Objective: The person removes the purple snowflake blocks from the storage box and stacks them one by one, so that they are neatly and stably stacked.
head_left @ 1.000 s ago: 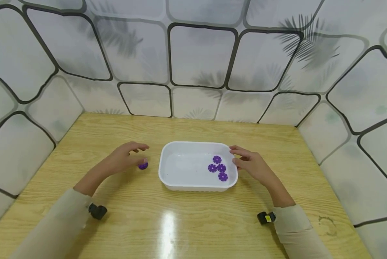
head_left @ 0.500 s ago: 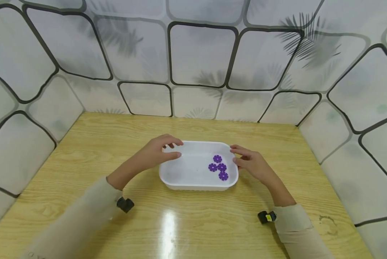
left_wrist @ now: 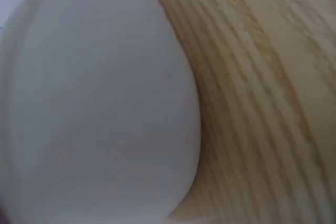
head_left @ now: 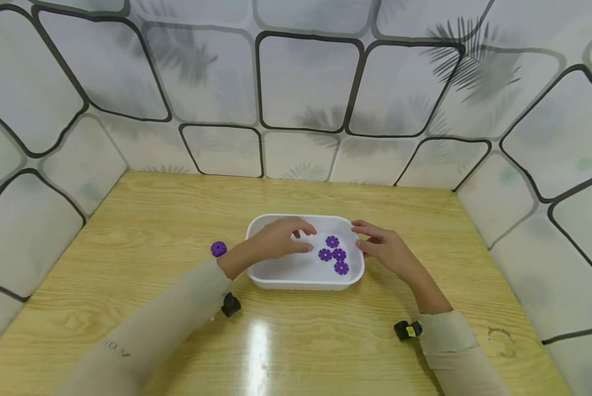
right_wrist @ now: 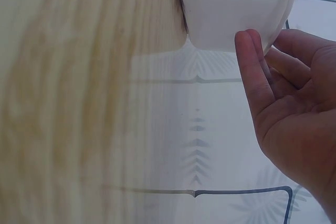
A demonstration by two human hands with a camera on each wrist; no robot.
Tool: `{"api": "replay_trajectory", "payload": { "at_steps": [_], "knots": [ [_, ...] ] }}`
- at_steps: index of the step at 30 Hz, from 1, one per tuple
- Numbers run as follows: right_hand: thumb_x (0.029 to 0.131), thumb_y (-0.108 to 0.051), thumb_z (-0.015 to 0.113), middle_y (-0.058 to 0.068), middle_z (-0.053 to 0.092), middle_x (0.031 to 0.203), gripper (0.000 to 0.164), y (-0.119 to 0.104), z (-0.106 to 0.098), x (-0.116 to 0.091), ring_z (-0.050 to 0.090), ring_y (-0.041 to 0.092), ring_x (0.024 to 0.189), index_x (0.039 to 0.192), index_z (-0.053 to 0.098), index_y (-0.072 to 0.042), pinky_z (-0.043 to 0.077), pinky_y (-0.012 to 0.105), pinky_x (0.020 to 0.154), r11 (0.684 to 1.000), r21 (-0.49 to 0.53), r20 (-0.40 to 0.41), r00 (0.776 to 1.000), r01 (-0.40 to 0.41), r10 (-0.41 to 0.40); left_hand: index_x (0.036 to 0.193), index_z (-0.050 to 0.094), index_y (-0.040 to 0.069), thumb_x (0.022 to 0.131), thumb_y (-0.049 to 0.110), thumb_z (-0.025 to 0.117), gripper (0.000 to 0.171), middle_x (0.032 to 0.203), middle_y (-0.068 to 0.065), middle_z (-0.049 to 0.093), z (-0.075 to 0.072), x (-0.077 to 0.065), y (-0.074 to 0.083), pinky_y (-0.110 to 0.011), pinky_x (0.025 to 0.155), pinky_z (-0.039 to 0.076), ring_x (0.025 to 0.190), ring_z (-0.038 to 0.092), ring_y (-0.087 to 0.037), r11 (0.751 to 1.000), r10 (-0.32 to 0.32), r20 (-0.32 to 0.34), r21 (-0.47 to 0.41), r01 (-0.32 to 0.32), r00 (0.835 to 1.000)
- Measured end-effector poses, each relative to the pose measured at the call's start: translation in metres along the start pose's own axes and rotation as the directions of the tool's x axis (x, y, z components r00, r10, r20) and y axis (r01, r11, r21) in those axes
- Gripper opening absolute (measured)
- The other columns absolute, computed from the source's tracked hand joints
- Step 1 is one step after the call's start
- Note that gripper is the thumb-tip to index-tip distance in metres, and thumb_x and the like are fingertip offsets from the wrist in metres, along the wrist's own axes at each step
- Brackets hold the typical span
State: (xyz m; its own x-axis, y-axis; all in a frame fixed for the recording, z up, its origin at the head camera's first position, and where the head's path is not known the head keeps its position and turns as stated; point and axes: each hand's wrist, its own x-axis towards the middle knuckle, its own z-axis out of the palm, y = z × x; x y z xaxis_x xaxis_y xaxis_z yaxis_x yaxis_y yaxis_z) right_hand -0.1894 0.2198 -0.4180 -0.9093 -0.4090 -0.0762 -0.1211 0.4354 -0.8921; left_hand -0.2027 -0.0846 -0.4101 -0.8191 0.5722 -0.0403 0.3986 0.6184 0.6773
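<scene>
A white tray (head_left: 301, 282) sits in the middle of the wooden table (head_left: 152, 220). Several purple flower-shaped discs (head_left: 334, 254) lie in its right half. My left hand (head_left: 287, 239) hovers over the tray's middle, fingers loosely curled, thumb and forefinger apart with nothing visible between them. My right hand (head_left: 381, 248) rests against the tray's right rim, fingers nearly straight; the right wrist view shows its fingers (right_wrist: 252, 66) touching the tray's outer wall (right_wrist: 231, 3). One more purple disc (head_left: 218, 248) lies on the table left of the tray. The left wrist view shows only the blurred tray wall (left_wrist: 94, 108).
Patterned panels (head_left: 306, 82) wall in the table at the back and both sides. A glare patch (head_left: 258, 341) lies on the wood near the front edge. Bare tabletop surrounds the tray.
My left hand has left the purple disc on the table and moved right, over the tray's rim to above its middle. The right hand stays at the tray's right rim.
</scene>
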Motion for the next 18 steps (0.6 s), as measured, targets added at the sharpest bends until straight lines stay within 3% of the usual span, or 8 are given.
{"api": "replay_trajectory", "payload": {
  "at_steps": [10,18],
  "knots": [
    [0.102,-0.023,0.062,0.008,0.036,0.162,0.045,-0.001,-0.001,0.001,0.058,0.035,0.127,0.143,0.056,-0.006,0.059,0.028,0.086,1.0,-0.01,0.001,1.0,-0.005,0.005,0.128,0.069,0.022,0.088,0.034,0.077,0.042,0.129,0.003,0.065,0.025,0.026,0.0,-0.03,0.092,0.051,0.109,0.061,-0.015,0.992,-0.016,0.063,0.122,0.008,0.998],
    [0.102,-0.021,0.061,0.013,0.034,0.163,0.045,0.001,-0.001,0.001,0.059,0.037,0.125,0.143,0.055,-0.002,0.059,0.028,0.084,1.0,-0.008,-0.002,1.0,0.006,-0.006,0.128,0.069,0.019,0.087,0.031,0.079,0.044,0.12,0.001,0.067,0.037,0.038,0.005,-0.03,0.099,0.048,0.109,0.06,-0.014,0.977,0.046,0.132,0.201,-0.072,0.99]
  ]
}}
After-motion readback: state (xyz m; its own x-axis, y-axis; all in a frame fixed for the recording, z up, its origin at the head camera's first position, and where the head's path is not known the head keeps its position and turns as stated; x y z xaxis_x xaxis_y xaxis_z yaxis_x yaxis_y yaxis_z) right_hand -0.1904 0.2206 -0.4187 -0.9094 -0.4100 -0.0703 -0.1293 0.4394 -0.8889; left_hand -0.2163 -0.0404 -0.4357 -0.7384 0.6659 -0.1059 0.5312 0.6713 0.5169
